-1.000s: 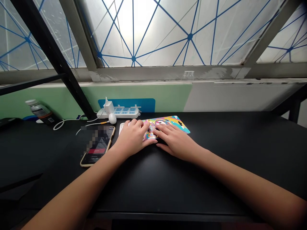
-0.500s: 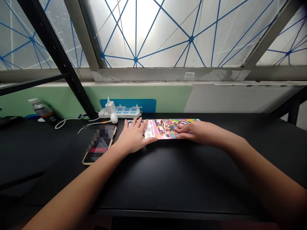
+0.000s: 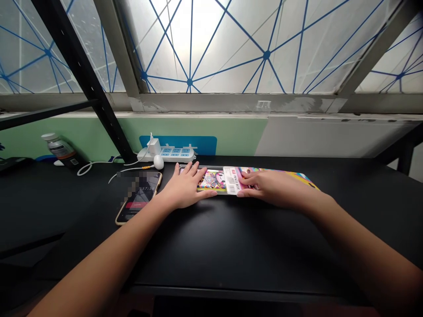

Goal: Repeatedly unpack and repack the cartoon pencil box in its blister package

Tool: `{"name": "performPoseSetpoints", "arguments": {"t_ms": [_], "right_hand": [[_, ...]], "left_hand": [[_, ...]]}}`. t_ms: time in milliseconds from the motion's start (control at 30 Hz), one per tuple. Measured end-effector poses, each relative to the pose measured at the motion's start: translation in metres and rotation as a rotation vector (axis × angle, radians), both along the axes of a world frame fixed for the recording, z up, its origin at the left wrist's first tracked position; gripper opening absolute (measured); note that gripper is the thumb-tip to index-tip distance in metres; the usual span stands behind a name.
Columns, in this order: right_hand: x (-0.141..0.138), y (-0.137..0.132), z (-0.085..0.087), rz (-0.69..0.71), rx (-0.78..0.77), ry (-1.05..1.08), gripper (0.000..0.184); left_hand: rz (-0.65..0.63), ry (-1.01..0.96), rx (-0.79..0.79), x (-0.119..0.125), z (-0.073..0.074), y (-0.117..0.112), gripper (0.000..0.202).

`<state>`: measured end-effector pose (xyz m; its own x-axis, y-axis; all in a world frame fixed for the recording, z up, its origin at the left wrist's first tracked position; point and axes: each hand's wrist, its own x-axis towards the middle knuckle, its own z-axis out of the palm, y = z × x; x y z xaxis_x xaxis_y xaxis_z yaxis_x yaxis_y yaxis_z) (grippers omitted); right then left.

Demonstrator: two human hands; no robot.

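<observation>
A clear-cased pencil box (image 3: 212, 179) with a colourful cartoon print lies on the black desk. My left hand (image 3: 185, 187) spans its left end, fingers spread over the top and thumb along the front edge, holding it against the desk. Around the right part of the box sits a bright printed cardboard sleeve (image 3: 302, 177) with a white "PENCIL BOX" label (image 3: 232, 180). My right hand (image 3: 264, 187) grips the sleeve just right of that label, thumb at the front and fingers on top, covering much of it. The sleeve sticks out to the right beyond my wrist.
A phone (image 3: 140, 198) lies left of the box, beside my left forearm. Behind it are a white power strip (image 3: 178, 153) with a charger plug (image 3: 153, 146) and a cable. A bottle (image 3: 61, 149) leans farther left. A black metal post (image 3: 86, 79) rises at the left.
My right hand has slid the cardboard sleeve to the right, label included. More of the printed pencil box now shows between my hands. My left hand has stayed on the box's left end.
</observation>
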<state>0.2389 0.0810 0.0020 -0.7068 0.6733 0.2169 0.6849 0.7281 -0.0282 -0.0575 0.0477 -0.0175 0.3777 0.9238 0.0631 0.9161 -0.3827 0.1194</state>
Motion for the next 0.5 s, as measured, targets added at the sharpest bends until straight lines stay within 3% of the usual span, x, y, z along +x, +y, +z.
{"name": "performPoseSetpoints", "arguments": {"t_ms": [100, 200, 233, 367, 500], "right_hand": [[0.009, 0.000, 0.001, -0.041, -0.033, -0.024, 0.054], [-0.012, -0.007, -0.015, -0.021, -0.009, -0.040, 0.089], [-0.021, -0.010, -0.022, -0.008, -0.007, -0.043, 0.093], [-0.045, -0.011, -0.041, 0.020, 0.031, -0.019, 0.071], [-0.035, -0.002, -0.039, 0.077, 0.012, 0.012, 0.059]], "left_hand": [[0.018, 0.005, 0.015, 0.000, 0.000, -0.002, 0.095], [0.007, 0.030, 0.134, 0.003, 0.000, -0.006, 0.087], [-0.013, 0.034, 0.171, 0.005, 0.000, -0.008, 0.082], [-0.069, 0.010, 0.122, 0.009, -0.003, -0.009, 0.070], [-0.078, -0.022, 0.064, 0.003, -0.004, -0.003, 0.070]]}}
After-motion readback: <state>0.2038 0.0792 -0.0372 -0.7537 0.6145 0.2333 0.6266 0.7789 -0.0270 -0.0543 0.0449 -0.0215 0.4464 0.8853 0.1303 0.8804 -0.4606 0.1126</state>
